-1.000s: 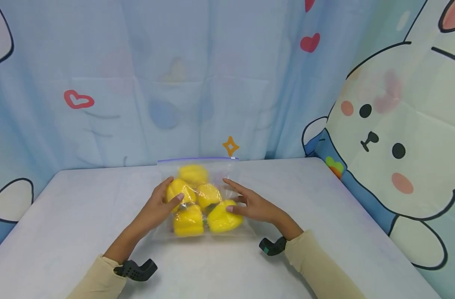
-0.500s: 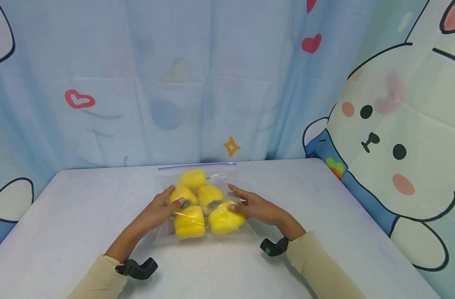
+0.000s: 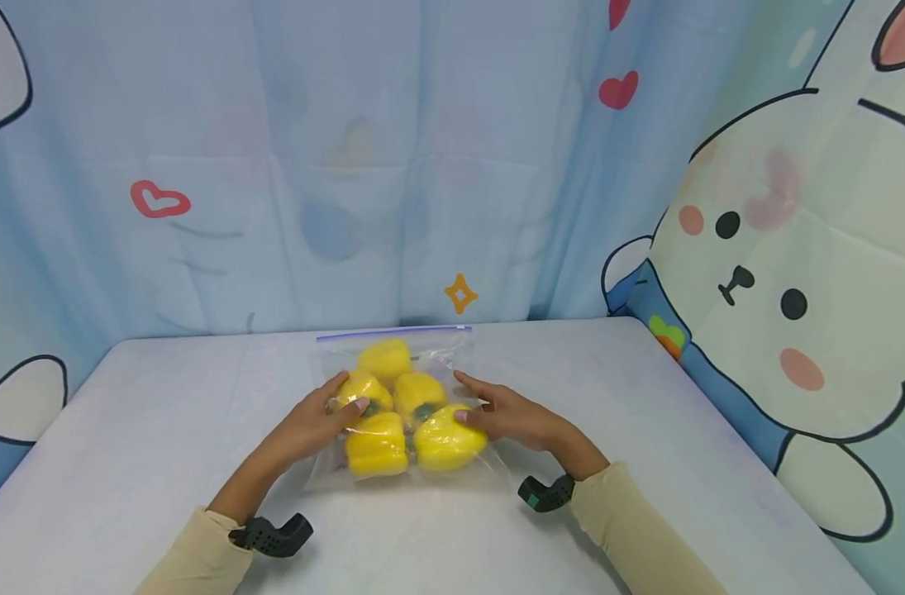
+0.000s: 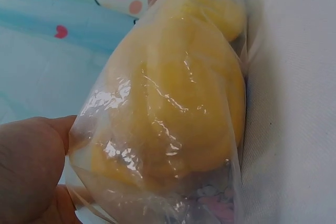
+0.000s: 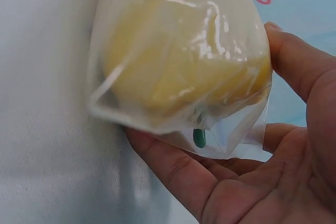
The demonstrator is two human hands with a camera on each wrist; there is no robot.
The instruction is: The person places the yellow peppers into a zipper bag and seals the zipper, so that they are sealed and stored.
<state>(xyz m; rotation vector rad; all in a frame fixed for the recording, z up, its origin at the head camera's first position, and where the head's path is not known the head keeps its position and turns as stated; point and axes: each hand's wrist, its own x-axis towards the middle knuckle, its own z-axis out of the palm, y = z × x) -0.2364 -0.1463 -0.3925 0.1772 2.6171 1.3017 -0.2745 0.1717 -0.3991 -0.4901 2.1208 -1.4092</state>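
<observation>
A clear zip bag (image 3: 443, 351) with a purple zip edge lies on the white table, holding several yellow bell peppers (image 3: 387, 361). My left hand (image 3: 314, 420) grips its left side, thumb over a pepper. On the opposite side, my right hand (image 3: 515, 417) holds the bag, thumb on the lower right pepper (image 3: 440, 442). The right wrist view shows the right hand's thumb and fingers around the bag's edge, beside a green stem (image 5: 199, 138). In the left wrist view, the left hand (image 4: 31, 171) touches the plastic; its fingertips are partly hidden.
The white table (image 3: 162, 413) extends around the bag, with its far edge just behind the zip. A blue curtain (image 3: 311, 165) with printed hearts and a rabbit hangs behind and to the right. Black wrist devices (image 3: 272, 537) sit on both wrists.
The bag's zip edge has come slightly nearer, and the peppers have shifted a little, showing more of their green stems. Both hands have stayed at the bag's sides with only slight movement.
</observation>
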